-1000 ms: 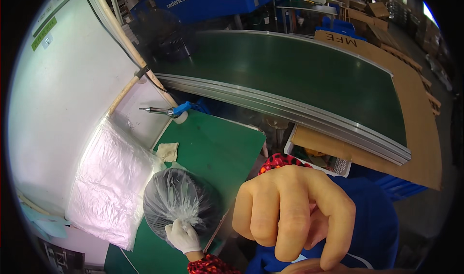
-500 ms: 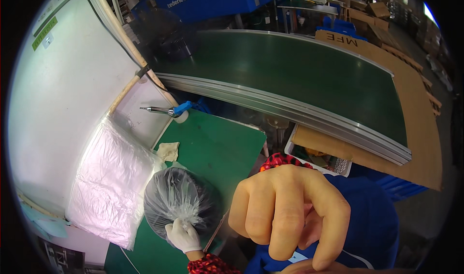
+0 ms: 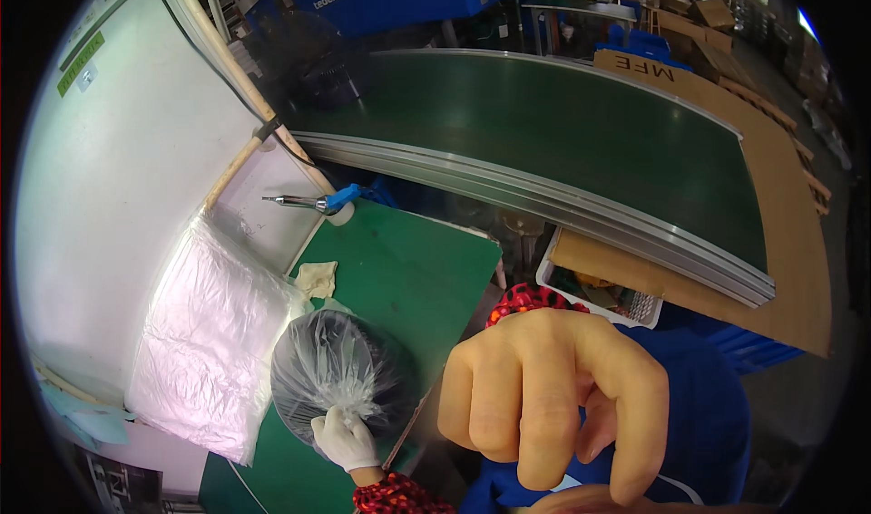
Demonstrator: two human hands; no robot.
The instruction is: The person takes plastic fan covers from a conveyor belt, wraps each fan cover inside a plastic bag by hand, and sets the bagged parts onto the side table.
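My left hand (image 3: 345, 440), in a white glove, is closed on the gathered top of a clear plastic bag (image 3: 319, 364). The bag wraps a dark, rounded item that stands on the green worktop; its kind is hard to tell through the film. Bare and very close to the camera, my right hand (image 3: 549, 396) has its fingers curled down and the thumb tucked behind them. Its palm is hidden, so anything inside it cannot be made out. It is apart from the bag.
A stack of thin plastic bags (image 3: 213, 332) lies left of the wrapped item. A beige cloth (image 3: 317, 280) and a blue-and-silver air gun (image 3: 313, 204) are farther back on the green worktop (image 3: 417, 260). Beyond runs a green conveyor belt (image 3: 544, 124), with a white basket (image 3: 649, 310) below it.
My right hand has shifted slightly to the right, its fingers still curled. My left hand keeps its hold on the plastic bag, almost unmoved.
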